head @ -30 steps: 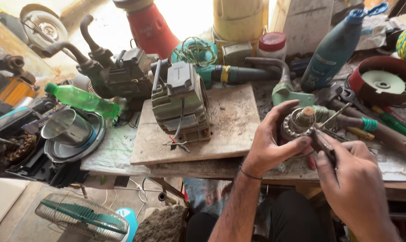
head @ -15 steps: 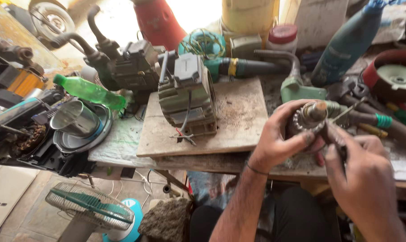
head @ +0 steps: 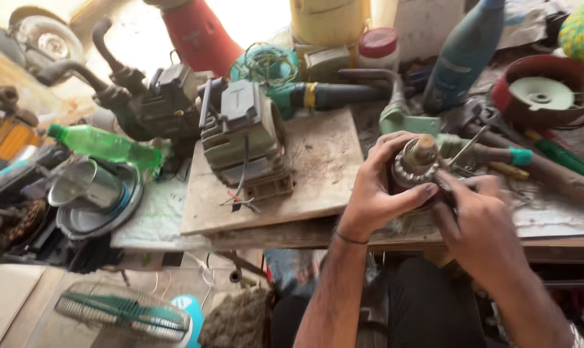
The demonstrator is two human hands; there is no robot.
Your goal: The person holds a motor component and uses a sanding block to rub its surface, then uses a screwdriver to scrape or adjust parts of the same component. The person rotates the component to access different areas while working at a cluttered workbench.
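1. Count: one motor rotor, held in both of my hands; one grey-green motor housing; one wooden board; one green plastic bottle; one steel cup.
2. My left hand is curled closed around the rotor from its left side, fingers wrapped over the top and the thumb pressed across the near face. The rotor stands nearly upright in this grip, its shaft end pointing up and away from me.
3. My right hand is closed at the rotor's right side, its fingers bunched against the rotor's lower edge. It grips a thin dark tool; what kind of tool I cannot tell, as the hand is blurred.
4. The rotor lies between my two hands, touching both, above the near edge of the table.
5. The board lies just left of my left hand; the motor housing stands on its far left part, loose wires hanging from it.
6. The bottle and cup lie well to the left of my left hand, past the board.
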